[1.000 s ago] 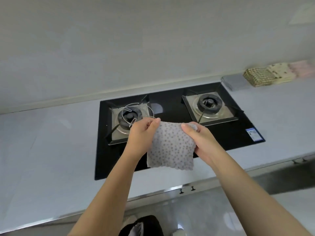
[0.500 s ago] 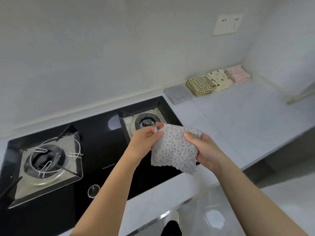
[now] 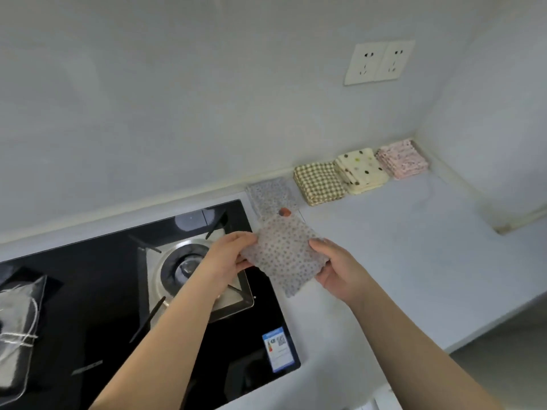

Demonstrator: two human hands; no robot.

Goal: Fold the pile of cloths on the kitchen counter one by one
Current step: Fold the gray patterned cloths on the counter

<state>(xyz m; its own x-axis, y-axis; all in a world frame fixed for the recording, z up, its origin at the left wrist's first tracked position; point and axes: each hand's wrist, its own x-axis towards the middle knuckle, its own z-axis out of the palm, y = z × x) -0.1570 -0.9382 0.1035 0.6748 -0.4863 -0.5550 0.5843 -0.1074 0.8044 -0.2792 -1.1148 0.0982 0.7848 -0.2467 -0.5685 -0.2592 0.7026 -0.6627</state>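
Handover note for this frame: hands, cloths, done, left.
Left hand pinches the left edge of the grey dotted cloth; right hand grips its right edge. The cloth is folded small and held in the air above the right edge of the gas hob.
Done: on the counter by the back wall lie a folded grey cloth, a checked stack, a cream spotted stack and a pink stack.
Left: set the held cloth down, probably on the grey one. No unfolded pile is in view.
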